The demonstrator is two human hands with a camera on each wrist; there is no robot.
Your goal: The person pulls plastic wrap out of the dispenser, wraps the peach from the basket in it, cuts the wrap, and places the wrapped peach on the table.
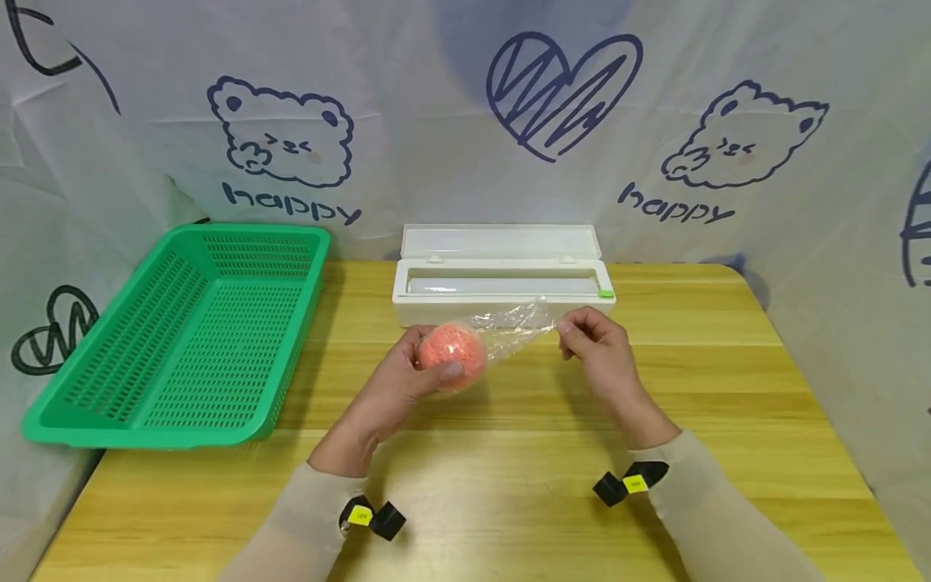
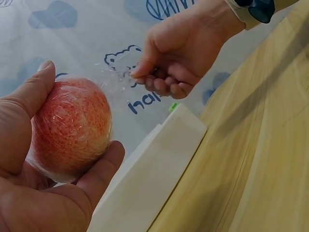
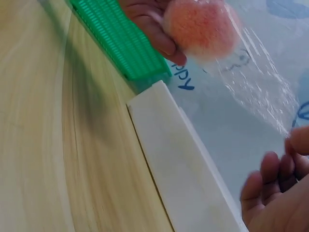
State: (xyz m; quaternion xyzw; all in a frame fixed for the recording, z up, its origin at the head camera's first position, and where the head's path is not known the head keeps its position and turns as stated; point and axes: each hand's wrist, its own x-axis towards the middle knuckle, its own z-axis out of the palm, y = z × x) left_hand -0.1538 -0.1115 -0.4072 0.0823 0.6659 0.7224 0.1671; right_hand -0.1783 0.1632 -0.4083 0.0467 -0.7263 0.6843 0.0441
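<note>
My left hand [image 1: 396, 388] grips a round pinkish-red apple [image 1: 452, 356], its thumb across the near side. Clear cling film [image 1: 512, 327] covers the fruit and stretches away from it to the right in a tapering, wrinkled tail. At the tip of that tail, my right hand [image 1: 600, 352] pinches the film between thumb and forefinger. In the left wrist view the apple [image 2: 72, 128] shows red and yellow streaks under the shiny film, with fingers around both sides. The right wrist view shows the film [image 3: 260, 82] drawn taut between the hands.
Behind the hands stands a white cling film dispenser box [image 1: 502, 311], its lid [image 1: 502, 242] raised and a small green piece [image 1: 605, 293] at its right end. On the left sits a green perforated basket [image 1: 291, 356]. A drawn-on white sheet [image 1: 422, 162] hangs behind the wooden table [image 1: 509, 501].
</note>
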